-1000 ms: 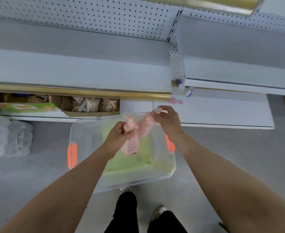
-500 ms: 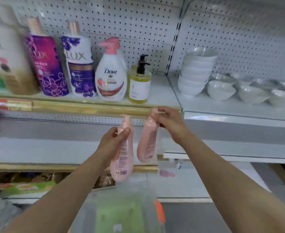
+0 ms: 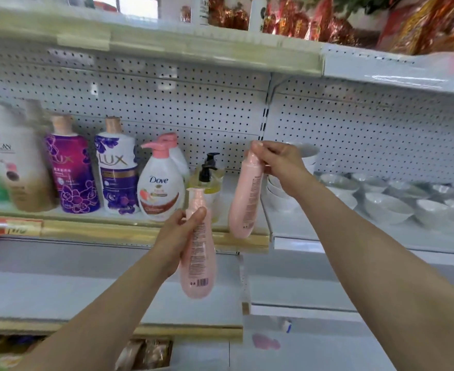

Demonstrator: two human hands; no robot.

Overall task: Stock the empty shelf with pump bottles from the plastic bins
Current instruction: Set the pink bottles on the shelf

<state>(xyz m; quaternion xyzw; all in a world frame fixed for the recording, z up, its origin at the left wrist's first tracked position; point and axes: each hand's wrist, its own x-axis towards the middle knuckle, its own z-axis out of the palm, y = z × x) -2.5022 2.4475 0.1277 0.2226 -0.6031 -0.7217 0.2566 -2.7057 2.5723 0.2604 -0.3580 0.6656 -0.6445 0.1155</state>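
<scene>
My left hand [image 3: 179, 238] grips a pink pump bottle [image 3: 198, 259] round its upper body, with its back label and barcode facing me. My right hand [image 3: 279, 162] pinches the top of a second pink pump bottle [image 3: 244, 199], which hangs down in front of the shelf edge. Both bottles are held before the shelf [image 3: 129, 231] that carries other wash bottles: an Olay bottle [image 3: 19, 167], two Lux bottles [image 3: 71, 172], a Dove pump bottle [image 3: 160, 188] and a yellow bottle with a black pump [image 3: 208, 178]. The plastic bin is out of view.
Stacks of white bowls [image 3: 386, 207] fill the shelf to the right. A bare white shelf [image 3: 46, 290] runs below my arms. Red and gold packets [image 3: 327, 20] sit on the top shelf. Boxed goods [image 3: 145, 354] lie on the lowest shelf at the bottom left.
Both hands have lifted the two pink bottles from the bin up to the level of the wash-bottle shelf. My view has tilted upward, and the bin has dropped out of sight.
</scene>
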